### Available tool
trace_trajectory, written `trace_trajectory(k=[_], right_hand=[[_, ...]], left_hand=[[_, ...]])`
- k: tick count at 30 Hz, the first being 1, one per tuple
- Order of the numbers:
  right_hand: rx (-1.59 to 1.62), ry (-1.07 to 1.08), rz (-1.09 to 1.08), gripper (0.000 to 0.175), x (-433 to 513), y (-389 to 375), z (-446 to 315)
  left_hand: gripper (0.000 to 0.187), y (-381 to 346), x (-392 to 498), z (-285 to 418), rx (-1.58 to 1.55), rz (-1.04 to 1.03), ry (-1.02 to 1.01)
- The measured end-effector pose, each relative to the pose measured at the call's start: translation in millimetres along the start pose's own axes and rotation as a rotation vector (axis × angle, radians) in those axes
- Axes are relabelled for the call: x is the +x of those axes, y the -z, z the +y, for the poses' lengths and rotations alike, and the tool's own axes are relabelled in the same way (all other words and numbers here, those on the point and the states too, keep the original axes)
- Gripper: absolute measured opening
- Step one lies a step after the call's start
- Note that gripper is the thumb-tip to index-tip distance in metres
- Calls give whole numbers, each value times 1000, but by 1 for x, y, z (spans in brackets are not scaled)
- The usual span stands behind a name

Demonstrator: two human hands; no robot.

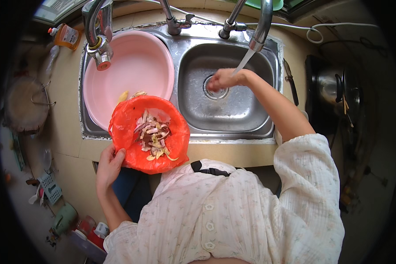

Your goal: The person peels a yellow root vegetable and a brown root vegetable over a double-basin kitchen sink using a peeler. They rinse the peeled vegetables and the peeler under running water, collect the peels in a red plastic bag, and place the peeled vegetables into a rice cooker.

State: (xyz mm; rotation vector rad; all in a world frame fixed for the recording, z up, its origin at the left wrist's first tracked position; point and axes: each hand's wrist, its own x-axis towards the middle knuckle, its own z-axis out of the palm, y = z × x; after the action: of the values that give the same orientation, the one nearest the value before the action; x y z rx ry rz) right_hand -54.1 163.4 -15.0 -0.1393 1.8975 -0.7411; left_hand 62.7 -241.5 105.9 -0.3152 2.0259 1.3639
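Observation:
My left hand [111, 162] grips the near-left rim of a container lined with a red plastic bag [120, 127]. Purplish and pale yellow vegetable peelings [155, 133] lie inside it. This bin overlaps the front of a pink plastic basin [135, 62], where a few pale pieces [123, 96] show at its near edge. Over the drain [216, 95] of the right stainless steel sink bowl [231, 118] is my right hand [222, 80], its fingers blurred and bent down at the strainer; whether they hold anything cannot be made out. Water streams from the curved faucet [257, 43] onto or beside the wrist.
A second faucet [100, 54] overhangs the basin. An orange detergent bottle [67, 36] and a round wooden chopping board [27, 104] are at the left. A sheathed or dark-handled knife [291, 82] lies right of the sink, near a lidded pot [330, 85] on the stove.

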Motion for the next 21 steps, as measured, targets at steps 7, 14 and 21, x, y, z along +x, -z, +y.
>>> trace_trajectory(k=[7, 14, 21], right_hand=[[68, -91, -356, 27, -3, -7, 12], [-471, 72, 486, 25, 14, 3, 3], [-861, -198, 358, 29, -3, 13, -20]], left_hand=[[23, -5, 3, 8, -26, -39, 17], [23, -18, 10, 7, -21, -88, -22], [23, -21, 11, 9, -9, -83, -45]])
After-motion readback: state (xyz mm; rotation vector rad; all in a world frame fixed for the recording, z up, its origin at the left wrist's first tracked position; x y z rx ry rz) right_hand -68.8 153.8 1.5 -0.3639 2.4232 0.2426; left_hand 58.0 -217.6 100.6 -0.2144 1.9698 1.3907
